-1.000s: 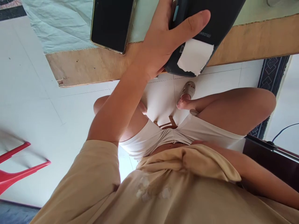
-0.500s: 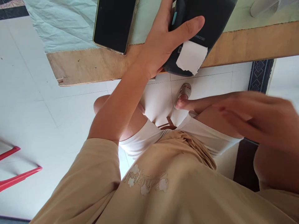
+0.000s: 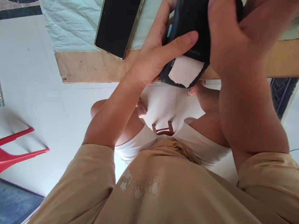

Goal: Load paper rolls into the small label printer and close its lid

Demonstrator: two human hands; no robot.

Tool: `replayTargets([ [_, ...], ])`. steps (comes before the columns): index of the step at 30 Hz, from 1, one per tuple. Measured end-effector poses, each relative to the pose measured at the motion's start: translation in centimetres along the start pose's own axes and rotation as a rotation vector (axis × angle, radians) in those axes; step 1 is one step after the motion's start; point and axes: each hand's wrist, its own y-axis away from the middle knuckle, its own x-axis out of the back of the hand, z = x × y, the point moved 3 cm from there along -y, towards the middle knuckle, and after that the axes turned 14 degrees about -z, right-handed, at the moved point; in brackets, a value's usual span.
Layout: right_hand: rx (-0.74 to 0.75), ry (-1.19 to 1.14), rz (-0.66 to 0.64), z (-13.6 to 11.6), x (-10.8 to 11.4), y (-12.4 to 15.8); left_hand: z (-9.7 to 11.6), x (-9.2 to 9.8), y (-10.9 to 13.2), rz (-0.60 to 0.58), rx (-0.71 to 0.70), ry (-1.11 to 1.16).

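Observation:
A black handheld device (image 3: 193,40) with a torn white paper label (image 3: 186,71) on its lower end is held over the table's front edge. My left hand (image 3: 161,49) grips its left side, thumb lying across its face. At its right side is my right hand (image 3: 235,40), thumb against the device; its other fingers are blurred and partly cut off by the top of the view, so its hold cannot be made out. Left of the device, a phone (image 3: 118,26) with a dark screen lies on the pale green cloth (image 3: 70,25).
The wooden table edge (image 3: 88,67) runs across the upper part. My legs and a wooden stool (image 3: 170,127) are below it. A red plastic chair or stool (image 3: 25,155) stands on the white floor at left. A dark patterned strip (image 3: 283,93) is at right.
My right hand has come up from the lower right to the device's right side. The device, still in my left hand, sits slightly lower and more upright in view.

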Motion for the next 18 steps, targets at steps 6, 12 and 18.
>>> replayTargets([
  [6, 0.114, 0.010, 0.126, 1.0, 0.0, 0.6, -1.0, 0.6, -0.9, 0.108, 0.023, -0.123],
  [12, 0.145, -0.053, 0.022, 1.0, -0.3, 0.6, -1.0, 2.2, -1.3, -0.075, -0.075, -0.260],
  [18, 0.187, -0.007, 0.057, 0.2, -0.4, 0.5, -0.4, 1.4, -1.1, -0.114, -0.094, -0.258],
])
